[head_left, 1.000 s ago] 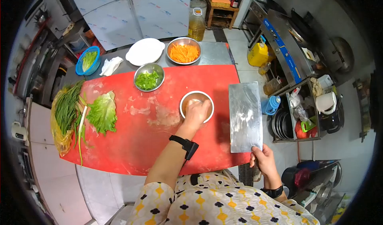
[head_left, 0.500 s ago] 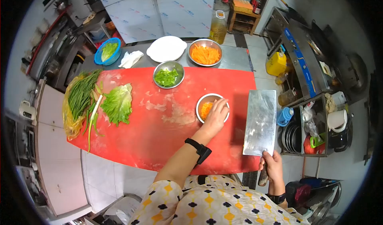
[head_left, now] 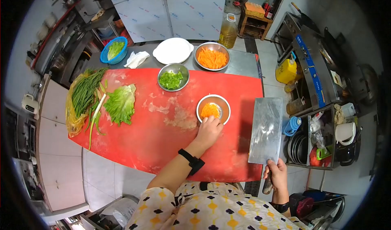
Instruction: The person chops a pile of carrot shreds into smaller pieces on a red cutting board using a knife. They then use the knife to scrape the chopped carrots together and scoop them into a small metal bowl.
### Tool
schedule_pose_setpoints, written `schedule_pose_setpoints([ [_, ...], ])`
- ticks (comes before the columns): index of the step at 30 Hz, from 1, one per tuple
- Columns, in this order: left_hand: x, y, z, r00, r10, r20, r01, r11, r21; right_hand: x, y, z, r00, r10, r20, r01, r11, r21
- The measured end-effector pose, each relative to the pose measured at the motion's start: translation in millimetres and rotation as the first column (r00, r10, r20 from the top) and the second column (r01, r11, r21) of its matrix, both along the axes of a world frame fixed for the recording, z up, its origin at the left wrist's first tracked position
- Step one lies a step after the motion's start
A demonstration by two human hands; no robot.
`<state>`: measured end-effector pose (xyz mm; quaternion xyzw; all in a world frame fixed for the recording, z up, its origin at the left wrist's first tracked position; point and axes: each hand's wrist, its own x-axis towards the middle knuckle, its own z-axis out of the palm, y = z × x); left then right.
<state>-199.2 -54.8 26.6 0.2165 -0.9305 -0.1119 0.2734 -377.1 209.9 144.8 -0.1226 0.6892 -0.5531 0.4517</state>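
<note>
A small steel bowl (head_left: 226, 103) of finely chopped carrot (head_left: 210, 109) sits on the red cutting board (head_left: 163, 148). My left hand (head_left: 209, 131) is at its near rim, fingers curled over the edge; the fingertips are partly hidden beside the carrot. In my right hand (head_left: 277, 173) is a cleaver (head_left: 265, 130), held by its handle, its broad blade pointing away from me over the board's right edge. Beyond the small bowl stands a steel bowl (head_left: 186, 82) of chopped greens (head_left: 171, 80).
Leaf lettuce (head_left: 121, 105), a scallion (head_left: 97, 111) and chives (head_left: 84, 93) in a yellow bag lie left. Behind the board are a blue basket (head_left: 119, 58), white cloth (head_left: 137, 60), white plate (head_left: 173, 50) and a bowl of carrot strips (head_left: 212, 59). Shelving (head_left: 313, 144) stands right.
My left hand has moved from over the small bowl's right side to its near rim. The bowl has shifted slightly left. The cleaver stays in my right hand.
</note>
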Motion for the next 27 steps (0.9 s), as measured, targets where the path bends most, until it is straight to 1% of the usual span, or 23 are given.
schedule_pose_setpoints([
  [1, -4, -5, -1, 0.998, 0.029, -0.050, -0.029, 1.000, 0.000, -2, 1, -1, 1.000, 0.020, -0.015, -0.020, 1.000, -0.010],
  [2, -9, -10, -2, 0.998, 0.039, -0.042, -0.040, 0.999, -0.006, -5, 1, -2, 1.000, 0.030, -0.007, -0.030, 0.999, -0.016],
  [5, -18, -30, -2, 0.990, 0.143, 0.015, -0.142, 0.989, -0.035, -8, -1, 2, 0.997, 0.060, -0.044, -0.060, 0.998, -0.012],
  [8, -24, -59, -1, 0.977, 0.215, -0.010, -0.215, 0.976, -0.046, -14, 1, -6, 0.995, 0.058, -0.083, -0.061, 0.998, -0.031],
  [10, -24, -76, -4, 0.972, 0.233, -0.011, -0.233, 0.971, -0.053, -16, 0, -1, 0.993, 0.083, -0.087, -0.086, 0.996, -0.031],
  [12, -19, -86, 2, 0.970, 0.241, -0.043, -0.243, 0.966, -0.083, -17, -4, 3, 0.987, 0.122, -0.104, -0.123, 0.992, -0.004],
  [13, -17, -85, 5, 0.966, 0.256, -0.040, -0.259, 0.962, -0.084, -21, -2, -5, 0.985, 0.121, -0.122, -0.125, 0.992, -0.024],
  [14, -16, -79, 19, 0.953, 0.291, -0.082, -0.297, 0.952, -0.077, -24, -2, -10, 0.983, 0.140, -0.118, -0.144, 0.989, -0.025],
  [15, -12, -76, 27, 0.938, 0.326, -0.121, -0.335, 0.939, -0.070, -26, -2, -15, 0.928, 0.191, -0.320, -0.202, 0.979, -0.002],
  [16, -8, -72, 24, 0.931, 0.346, -0.116, -0.355, 0.932, -0.074, -28, -3, -21, 0.831, 0.232, -0.506, -0.255, 0.967, 0.025],
  [17, -2, -65, 18, 0.937, 0.347, -0.033, -0.345, 0.937, 0.060, -37, -1, -28, 0.720, 0.283, -0.633, -0.309, 0.948, 0.072],
  [18, 5, -59, 25, 0.941, 0.336, 0.047, -0.338, 0.920, 0.197, -41, -4, -27, 0.717, 0.294, -0.632, -0.328, 0.942, 0.066],
  [19, 15, -51, 31, 0.945, 0.255, 0.206, -0.326, 0.800, 0.503, -42, -7, -23, 0.528, 0.358, -0.770, -0.457, 0.884, 0.098],
  [20, 28, -43, 34, 0.939, 0.271, 0.210, -0.342, 0.796, 0.500, -43, -9, -22, 0.310, 0.380, -0.872, -0.565, 0.811, 0.152],
  [21, 41, -33, 34, 0.949, 0.302, 0.092, -0.316, 0.910, 0.270, -44, -8, -26, 0.249, 0.446, -0.860, -0.580, 0.780, 0.236],
  [22, 53, -26, 34, 0.956, 0.293, -0.027, -0.293, 0.956, 0.015, -43, -9, -32, 0.248, 0.445, -0.861, -0.587, 0.776, 0.231],
  [23, 67, -26, 32, 0.938, 0.340, -0.067, -0.336, 0.940, 0.056, -40, -12, -39, 0.088, 0.437, -0.895, -0.607, 0.736, 0.300],
  [24, 87, -30, 21, 0.910, 0.410, -0.063, -0.409, 0.912, 0.026, -36, -15, -46, -0.076, 0.415, -0.907, -0.611, 0.699, 0.371],
  [25, 111, -36, 13, 0.877, 0.477, -0.061, -0.478, 0.878, -0.002, -30, -14, -57, -0.097, 0.440, -0.893, -0.598, 0.692, 0.405],
  [26, 136, -38, 22, 0.853, 0.523, 0.015, -0.522, 0.850, 0.069, -20, -17, -62, -0.114, 0.464, -0.878, -0.588, 0.681, 0.436],
  [27, 143, -42, 24, 0.850, 0.527, 0.009, -0.526, 0.848, 0.068, -15, -23, -61, -0.120, 0.461, -0.879, -0.589, 0.680, 0.437],
])
